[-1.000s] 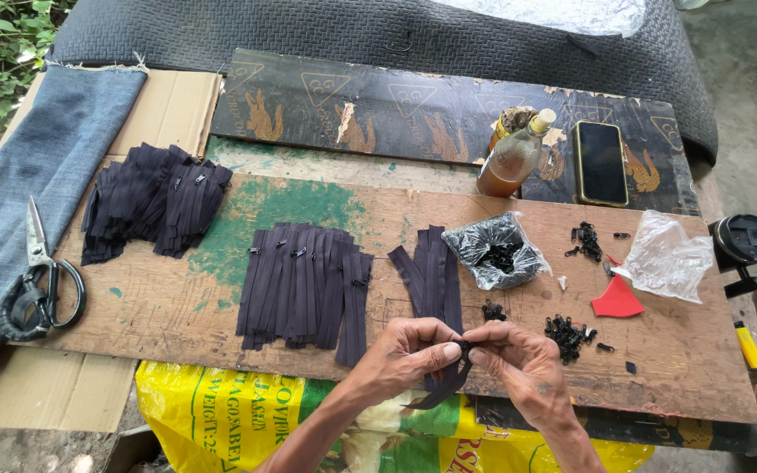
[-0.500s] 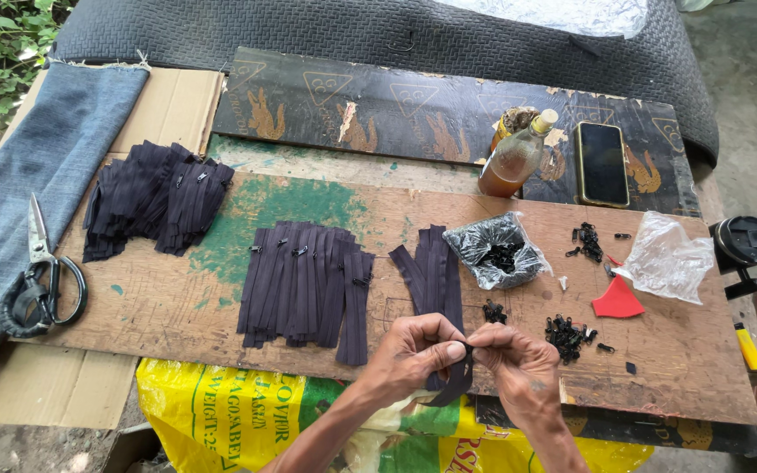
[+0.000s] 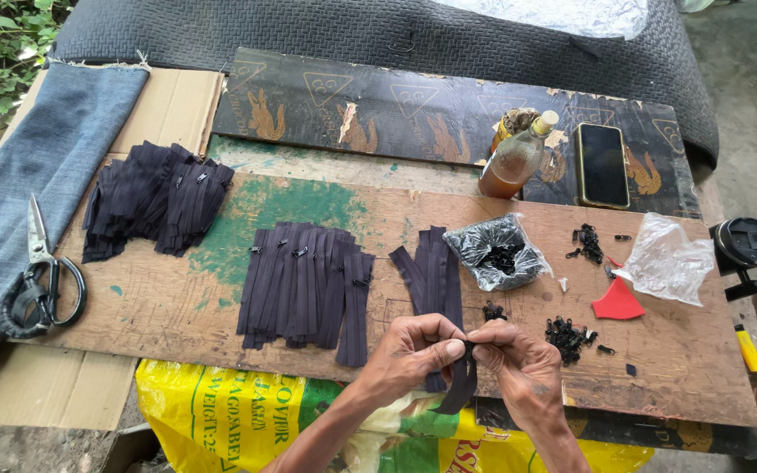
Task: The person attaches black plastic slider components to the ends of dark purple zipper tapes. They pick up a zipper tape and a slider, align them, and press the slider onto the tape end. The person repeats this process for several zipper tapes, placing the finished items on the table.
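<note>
Pinching one dark zipper strip between them, both hands meet at the near edge of the wooden board that serves as the counter top — left hand and right hand each have thumb and forefingers closed on the strip's upper end, fingertips almost touching. The strip's free end hangs down past the board edge, over a yellow printed sack.

Just beyond the hands: a small stack of dark zipper strips. To its left, a larger fanned pile; farther left, another pile.

Right side — open plastic bag of small black sliders, loose sliders on the board, a red plastic scrap, a clear bag.

Far edge: amber bottle, dark phone. Scissors lie at far left, on blue denim.
</note>
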